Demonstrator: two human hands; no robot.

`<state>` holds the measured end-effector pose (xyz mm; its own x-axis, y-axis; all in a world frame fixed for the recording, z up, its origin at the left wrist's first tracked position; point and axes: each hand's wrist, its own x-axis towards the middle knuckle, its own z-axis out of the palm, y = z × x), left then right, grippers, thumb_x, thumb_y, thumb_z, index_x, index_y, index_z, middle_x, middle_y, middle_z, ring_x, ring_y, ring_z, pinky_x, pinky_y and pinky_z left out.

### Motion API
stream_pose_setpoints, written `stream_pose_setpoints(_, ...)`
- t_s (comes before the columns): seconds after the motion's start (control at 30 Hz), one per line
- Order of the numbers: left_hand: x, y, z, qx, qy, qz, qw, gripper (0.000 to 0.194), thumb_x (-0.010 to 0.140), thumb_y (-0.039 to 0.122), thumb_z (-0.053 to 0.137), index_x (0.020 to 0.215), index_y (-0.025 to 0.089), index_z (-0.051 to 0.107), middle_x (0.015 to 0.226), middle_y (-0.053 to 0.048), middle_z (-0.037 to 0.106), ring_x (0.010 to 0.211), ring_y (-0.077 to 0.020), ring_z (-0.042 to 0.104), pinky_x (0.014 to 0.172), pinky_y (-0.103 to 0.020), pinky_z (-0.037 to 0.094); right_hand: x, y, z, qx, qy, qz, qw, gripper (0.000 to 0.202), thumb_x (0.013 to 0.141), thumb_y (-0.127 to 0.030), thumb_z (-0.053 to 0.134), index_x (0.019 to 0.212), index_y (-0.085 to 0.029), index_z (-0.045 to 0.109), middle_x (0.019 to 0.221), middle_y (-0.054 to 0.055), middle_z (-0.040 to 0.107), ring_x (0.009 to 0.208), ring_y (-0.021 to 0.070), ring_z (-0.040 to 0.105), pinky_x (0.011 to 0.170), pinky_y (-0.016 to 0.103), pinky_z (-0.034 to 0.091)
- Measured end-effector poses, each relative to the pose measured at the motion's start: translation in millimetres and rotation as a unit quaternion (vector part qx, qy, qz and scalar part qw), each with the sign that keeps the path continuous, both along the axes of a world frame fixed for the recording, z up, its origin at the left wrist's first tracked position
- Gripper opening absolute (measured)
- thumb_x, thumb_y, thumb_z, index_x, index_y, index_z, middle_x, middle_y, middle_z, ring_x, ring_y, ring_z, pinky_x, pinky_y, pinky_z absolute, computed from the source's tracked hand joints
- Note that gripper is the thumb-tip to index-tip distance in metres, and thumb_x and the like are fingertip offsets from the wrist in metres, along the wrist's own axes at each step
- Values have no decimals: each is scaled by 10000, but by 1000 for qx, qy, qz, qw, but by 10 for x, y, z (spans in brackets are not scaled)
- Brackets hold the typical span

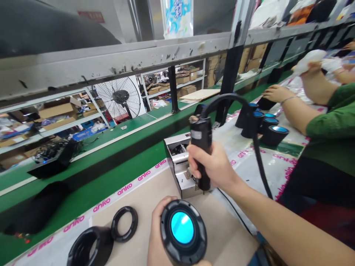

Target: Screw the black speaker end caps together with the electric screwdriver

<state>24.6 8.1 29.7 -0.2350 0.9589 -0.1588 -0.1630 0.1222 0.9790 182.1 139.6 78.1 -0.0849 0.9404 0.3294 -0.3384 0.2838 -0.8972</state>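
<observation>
My right hand point(217, 166) is wrapped round a black electric screwdriver point(202, 138), which it holds upright with its lower end at a silver screw feeder point(177, 166). Whether the bit touches the feeder is hard to make out. A thick black cable arches from the top of the screwdriver and drops to the right. Low in the view, my left hand point(156, 231) grips a round black housing point(200, 240), its bright blue disc facing up. On the brown board to the left lie a black ring point(134, 223) and a hollow black cylinder point(104, 240), close together.
Several black housings with blue tops point(274, 136) stand at the right, beside a co-worker's hand point(276, 93) and green sleeve point(331, 111). A metal shelf beam point(155, 55) crosses above. Beyond the green conveyor point(124, 147) are a fan point(120, 96) and storage racks.
</observation>
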Motion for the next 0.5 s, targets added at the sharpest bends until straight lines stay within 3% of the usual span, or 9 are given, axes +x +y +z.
stream_pose_setpoints(0.1,18,-5,74,-38,-23,-9,999,971,344,59,782,1276,213,560,1108,-65,760,868,-267,762,664,-290,620,39,-22,119,48,29,-42,998,559,841,-647,849,744,-192,539,535,-24,545,379,128,486,376,260,418)
stream_pose_setpoints(0.2,34,-14,109,-28,-23,-7,999,930,363,73,763,1263,208,569,1107,-67,753,850,-250,748,705,-301,622,20,8,166,78,33,-76,993,550,809,-637,883,774,-191,564,535,-27,555,386,127,497,383,255,403)
stream_pose_setpoints(0.37,22,-26,92,-26,-8,-2,1000,955,329,40,779,1249,207,586,1145,-63,756,999,-272,754,850,-294,625,-56,75,-9,45,9,-76,996,528,791,-589,917,834,-208,553,521,-42,570,372,131,496,379,245,411)
stream_pose_setpoints(0.5,-12,-25,52,-20,-18,-21,999,941,379,127,813,1280,210,557,1149,-77,756,932,-266,765,779,-307,642,-45,61,-85,19,11,-41,999,551,786,-588,917,811,-214,514,522,-42,570,371,130,493,377,242,428)
